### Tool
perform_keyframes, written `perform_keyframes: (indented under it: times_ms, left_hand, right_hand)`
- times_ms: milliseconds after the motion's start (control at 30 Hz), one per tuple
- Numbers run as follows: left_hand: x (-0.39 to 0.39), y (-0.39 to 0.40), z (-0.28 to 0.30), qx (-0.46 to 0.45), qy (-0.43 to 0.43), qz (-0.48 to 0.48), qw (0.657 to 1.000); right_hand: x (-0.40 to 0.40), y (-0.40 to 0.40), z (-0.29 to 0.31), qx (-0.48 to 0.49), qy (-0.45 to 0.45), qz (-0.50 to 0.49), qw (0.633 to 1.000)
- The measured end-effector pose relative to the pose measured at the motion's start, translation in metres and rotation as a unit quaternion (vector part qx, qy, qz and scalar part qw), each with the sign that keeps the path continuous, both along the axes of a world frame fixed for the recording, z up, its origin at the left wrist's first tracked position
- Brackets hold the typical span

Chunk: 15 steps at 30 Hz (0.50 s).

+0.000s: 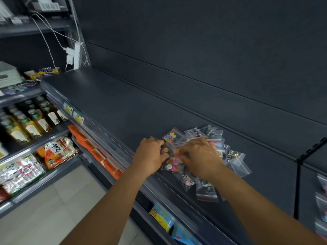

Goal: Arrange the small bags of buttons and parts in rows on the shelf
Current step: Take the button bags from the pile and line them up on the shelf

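Both hands are down in the heap of small clear zip bags [208, 152] on the dark grey shelf [123, 106]: our left hand [150, 154] pinches one button bag [167, 150], our right hand [200, 156] rests curled on the heap, so we should lift one bag clear before laying it leftward.

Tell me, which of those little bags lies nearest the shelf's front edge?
The bag of dark parts with the red zip strip, lying lowest in the pile just beyond the right wrist. The colourful button bags lie farther back, between the hands.
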State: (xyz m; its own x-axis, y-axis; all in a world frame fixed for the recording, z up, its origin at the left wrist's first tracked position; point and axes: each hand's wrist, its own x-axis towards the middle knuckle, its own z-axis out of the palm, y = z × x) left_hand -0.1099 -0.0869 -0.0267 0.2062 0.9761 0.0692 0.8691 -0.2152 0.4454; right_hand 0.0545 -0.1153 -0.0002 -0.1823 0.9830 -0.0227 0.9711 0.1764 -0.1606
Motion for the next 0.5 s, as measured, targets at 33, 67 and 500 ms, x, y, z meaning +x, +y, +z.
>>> perform_keyframes:
  times_ms: [33,67,500]
  left_hand:
    - [0.0,0.001,0.0,-0.004,-0.003,0.002,1.0]
    - [0.001,0.002,0.001,-0.007,-0.009,0.005,1.0]
    - [-0.003,0.019,0.008,0.008,-0.231,0.131,0.964]
  right_hand:
    - [0.0,0.002,0.0,0.0,0.001,-0.006,1.0]
    - [-0.001,0.003,0.0,0.006,0.005,-0.012,1.0]
    - [-0.02,0.071,0.002,-0.005,-0.035,-0.058,0.998]
